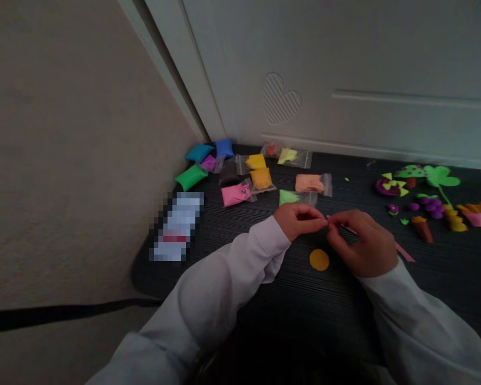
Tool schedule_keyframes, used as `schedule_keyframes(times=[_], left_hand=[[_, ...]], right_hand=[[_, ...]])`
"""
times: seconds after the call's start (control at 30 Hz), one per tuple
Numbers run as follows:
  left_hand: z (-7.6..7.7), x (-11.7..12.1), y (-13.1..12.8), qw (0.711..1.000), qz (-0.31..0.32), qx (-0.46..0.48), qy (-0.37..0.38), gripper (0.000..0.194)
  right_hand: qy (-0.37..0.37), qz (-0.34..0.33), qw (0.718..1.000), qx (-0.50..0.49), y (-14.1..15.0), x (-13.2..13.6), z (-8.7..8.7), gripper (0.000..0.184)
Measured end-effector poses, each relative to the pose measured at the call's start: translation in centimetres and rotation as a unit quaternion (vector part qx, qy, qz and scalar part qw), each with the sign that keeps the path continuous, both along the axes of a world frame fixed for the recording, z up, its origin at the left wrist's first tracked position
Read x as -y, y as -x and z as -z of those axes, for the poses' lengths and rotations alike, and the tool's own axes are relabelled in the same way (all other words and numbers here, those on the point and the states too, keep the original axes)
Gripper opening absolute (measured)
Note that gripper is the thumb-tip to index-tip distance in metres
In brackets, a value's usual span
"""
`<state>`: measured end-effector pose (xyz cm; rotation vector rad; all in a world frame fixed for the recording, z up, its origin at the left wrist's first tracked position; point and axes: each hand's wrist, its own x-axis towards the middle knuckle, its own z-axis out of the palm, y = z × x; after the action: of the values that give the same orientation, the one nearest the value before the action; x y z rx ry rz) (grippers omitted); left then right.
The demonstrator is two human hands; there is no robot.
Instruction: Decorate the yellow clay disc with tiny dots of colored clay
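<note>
My left hand (300, 220) is closed in a pinch, with thumb and fingertips meeting those of my right hand (364, 243). Between the fingertips shows a tiny bit of pink modelling clay (327, 219), mostly hidden by the fingers. A flat pink strip (405, 253) sticks out past my right wrist; whether the right hand touches it I cannot tell. Just below the fingertips lies a flat round disc of orange-yellow clay (319, 260) on the dark table (288, 299).
Bags of coloured clay, among them pink (235, 194), orange (261, 179), peach (309, 183) and light green (289, 197), lie behind my hands. Finished clay figures stand at right, including purple grapes (432, 207) and pink-boxed fries (478, 215). A blurred phone (180, 227) lies at left.
</note>
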<state>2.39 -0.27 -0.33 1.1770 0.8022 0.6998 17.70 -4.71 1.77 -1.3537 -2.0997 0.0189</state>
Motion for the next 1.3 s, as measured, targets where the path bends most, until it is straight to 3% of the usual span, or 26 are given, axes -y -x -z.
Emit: schedule_keyframes(times=[0.33, 0.5, 0.6, 0.73, 0.83, 0.93, 1.0, 1.1, 1.3], left_hand=[[0.0, -0.1, 0.0, 1.000, 0.006, 0.003, -0.001, 0.020], [-0.3, -0.3, 0.0, 1.000, -0.006, -0.001, -0.001, 0.020], [-0.4, -0.4, 0.0, 1.000, -0.016, -0.013, 0.008, 0.022], [-0.5, -0.4, 0.1, 0.999, -0.024, -0.028, 0.006, 0.022], [-0.3, -0.4, 0.0, 0.999, -0.030, -0.020, 0.010, 0.022], [-0.2, -0.5, 0.0, 0.999, -0.029, -0.019, 0.017, 0.023], [-0.1, -0.5, 0.0, 0.999, -0.028, -0.021, 0.019, 0.024], [0.2, -0.5, 0.1, 0.999, -0.031, -0.023, 0.019, 0.024], [0.6, -0.6, 0.2, 0.999, -0.035, -0.015, 0.015, 0.025]], right_hand=[[0.032, 0.014, 0.999, -0.042, 0.7, 0.0, 0.0, 0.003], [0.100, 0.035, 0.984, -0.145, 0.4, 0.1, -0.4, 0.004], [0.229, 0.010, 0.928, -0.294, 0.2, 0.0, -0.6, 0.003], [0.389, -0.052, 0.769, -0.504, 0.2, -0.2, -1.0, 0.009], [0.456, -0.067, 0.674, -0.577, 0.1, -0.3, -1.4, 0.008], [0.488, -0.072, 0.611, -0.619, 0.0, -0.4, -1.5, 0.006], [0.497, -0.063, 0.589, -0.635, -0.1, -0.5, -1.5, 0.006], [0.500, -0.049, 0.577, -0.644, -0.3, -0.6, -1.4, 0.008], [0.497, -0.047, 0.595, -0.630, -0.4, -0.5, -1.3, 0.013]])
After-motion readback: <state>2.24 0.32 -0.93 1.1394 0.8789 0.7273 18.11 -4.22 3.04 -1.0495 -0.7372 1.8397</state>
